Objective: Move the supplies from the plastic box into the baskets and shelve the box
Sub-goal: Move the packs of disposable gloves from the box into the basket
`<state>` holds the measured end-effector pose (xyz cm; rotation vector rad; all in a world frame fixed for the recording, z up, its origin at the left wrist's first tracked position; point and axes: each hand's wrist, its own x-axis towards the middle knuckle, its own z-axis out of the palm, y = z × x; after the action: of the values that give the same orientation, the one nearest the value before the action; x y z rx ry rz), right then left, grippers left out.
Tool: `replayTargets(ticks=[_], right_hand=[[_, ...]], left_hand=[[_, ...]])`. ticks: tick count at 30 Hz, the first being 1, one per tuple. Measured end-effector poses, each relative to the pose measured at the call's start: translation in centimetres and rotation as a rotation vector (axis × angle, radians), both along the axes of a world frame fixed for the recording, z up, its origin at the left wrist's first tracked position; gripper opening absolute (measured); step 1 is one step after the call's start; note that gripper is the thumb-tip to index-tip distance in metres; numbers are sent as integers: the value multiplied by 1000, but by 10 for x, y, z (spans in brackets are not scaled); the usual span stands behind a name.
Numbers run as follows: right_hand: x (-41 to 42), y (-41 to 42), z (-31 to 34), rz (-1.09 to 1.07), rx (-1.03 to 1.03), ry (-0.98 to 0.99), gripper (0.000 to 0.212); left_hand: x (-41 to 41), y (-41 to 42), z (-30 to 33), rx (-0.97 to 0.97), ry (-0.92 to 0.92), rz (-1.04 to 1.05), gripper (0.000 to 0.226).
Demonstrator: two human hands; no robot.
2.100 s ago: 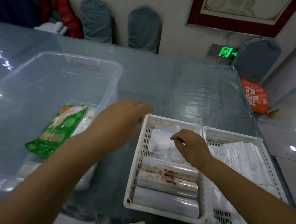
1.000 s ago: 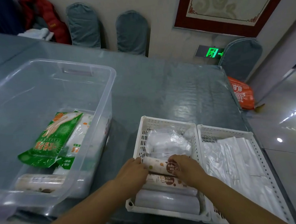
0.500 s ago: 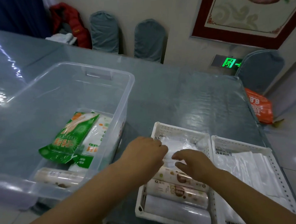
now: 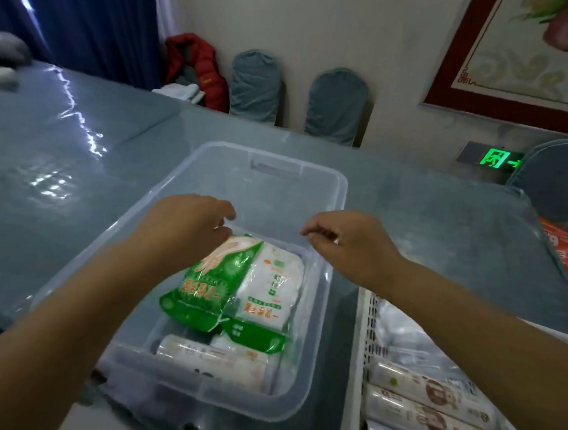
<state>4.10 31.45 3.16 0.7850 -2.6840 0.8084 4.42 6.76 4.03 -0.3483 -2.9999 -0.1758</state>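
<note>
Fingers of left hand (image 4: 190,224) curled loosely over green glove packet (image 4: 211,290), contact unclear; right hand (image 4: 347,244) loosely curled, holding nothing. Both above plastic box (image 4: 334,185), frame centre. Packet print too blurred to read. White basket (image 4: 367,342), lower right, cut off; printed rolls (image 4: 430,395) inside.

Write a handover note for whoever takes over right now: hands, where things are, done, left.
Left hand: over the plastic box, fingers loosely curled at the top of the green packet, holding nothing yet.
Right hand: over the box's right side, holding nothing.
In the box: green packet, white packet, one roll.
Done: rolls already lie in the white basket to the right of the box.
Left: move both packets and the roll into the baskets, then shelve the box.
</note>
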Motion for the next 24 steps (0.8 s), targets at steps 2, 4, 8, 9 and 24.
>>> replayTargets(ticks=[2,4,8,9,24], right_hand=[[-15,-35,-5,11,25,-53,12],[-35,-70,-15,-22,71,-176,12],[-77,-128,-50,-146,230,-439,15],[-86,-138,-61,-185,279,-482,16],[-106,-198,-174,-844,-217,-935,52]], left_hand=[[-12,-26,-9,-45,-14,17,28],[-24,-51,-19,-90,-27,29,29],[-49,-95,-38,-246,-13,-87,31],[-53,-102,-42,-271,4,-120,32],[-59,-124,-69,-141,133,-152,27]])
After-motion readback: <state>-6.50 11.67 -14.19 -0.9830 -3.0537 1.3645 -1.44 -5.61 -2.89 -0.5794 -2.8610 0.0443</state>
